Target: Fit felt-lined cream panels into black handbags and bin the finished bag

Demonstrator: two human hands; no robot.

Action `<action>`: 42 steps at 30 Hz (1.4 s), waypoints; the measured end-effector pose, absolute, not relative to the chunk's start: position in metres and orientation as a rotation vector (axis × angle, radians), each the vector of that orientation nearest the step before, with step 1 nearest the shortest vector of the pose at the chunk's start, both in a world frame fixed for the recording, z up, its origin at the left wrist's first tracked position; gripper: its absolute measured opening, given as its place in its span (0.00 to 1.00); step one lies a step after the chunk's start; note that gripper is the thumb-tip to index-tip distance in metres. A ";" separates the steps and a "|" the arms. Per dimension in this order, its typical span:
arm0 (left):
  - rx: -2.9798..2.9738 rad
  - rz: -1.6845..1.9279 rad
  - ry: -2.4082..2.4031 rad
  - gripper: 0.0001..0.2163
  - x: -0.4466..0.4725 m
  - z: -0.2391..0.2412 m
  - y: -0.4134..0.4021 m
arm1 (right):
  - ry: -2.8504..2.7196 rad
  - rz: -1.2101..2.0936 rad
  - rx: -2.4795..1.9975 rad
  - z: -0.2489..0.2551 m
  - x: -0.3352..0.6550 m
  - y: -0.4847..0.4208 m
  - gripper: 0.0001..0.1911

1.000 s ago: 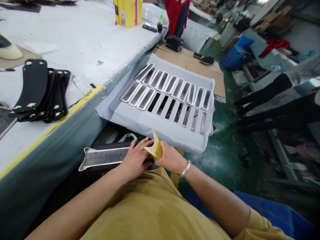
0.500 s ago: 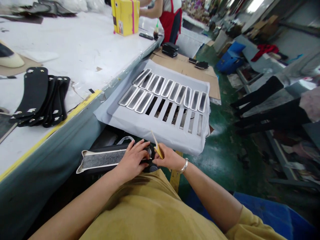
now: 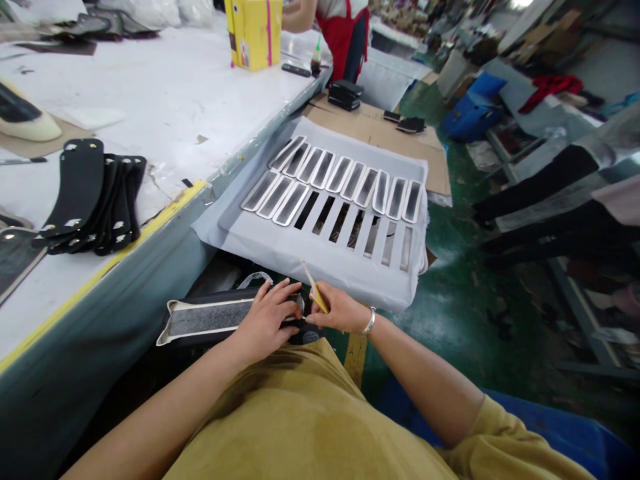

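Left hand (image 3: 267, 319) lies flat on a long black strap (image 3: 220, 319) across the lap, fingers (image 3: 285, 293) spread and pressing its right end. The strap has a grey fuzzy strip down its middle and a cream-edged left end. It sits just below the desk (image 3: 150, 100) edge, tight between the desk side and the body. Right hand (image 3: 340, 312) touches the strap's right end, fingers pinched narrow on a thin yellow scraper (image 3: 315, 293), blade tilted up and away. A bracelet (image 3: 370, 321) is on that wrist.

Just past the hands, a grey slotted tray (image 3: 320, 257) rests tilted, its left edge against the desk edge and its near edge close above the hands. Back row of slots is filled with grey strips (image 3: 345, 175); front row holds three strips at the left, the remaining slots are open. Right of the tray is open green floor (image 3: 450, 293).

The desk edge carries yellow tape (image 3: 125, 237) running diagonally. On the desk near that edge, a fanned stack of black straps (image 3: 95, 197). Far end of the desk has a yellow box (image 3: 254, 27), and a person in a red apron (image 3: 350, 37) stands beside it. Cardboard (image 3: 380, 130) lies behind the tray with small black pieces on it.
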State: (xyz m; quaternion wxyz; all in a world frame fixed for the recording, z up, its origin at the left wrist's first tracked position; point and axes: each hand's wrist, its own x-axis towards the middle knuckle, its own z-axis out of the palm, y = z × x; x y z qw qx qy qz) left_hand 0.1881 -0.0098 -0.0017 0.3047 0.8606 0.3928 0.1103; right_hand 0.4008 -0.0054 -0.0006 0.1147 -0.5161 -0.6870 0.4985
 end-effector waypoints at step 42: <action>2.258 0.303 1.056 0.07 0.190 0.000 -0.010 | -1.860 1.744 -1.363 -0.014 0.404 0.002 0.20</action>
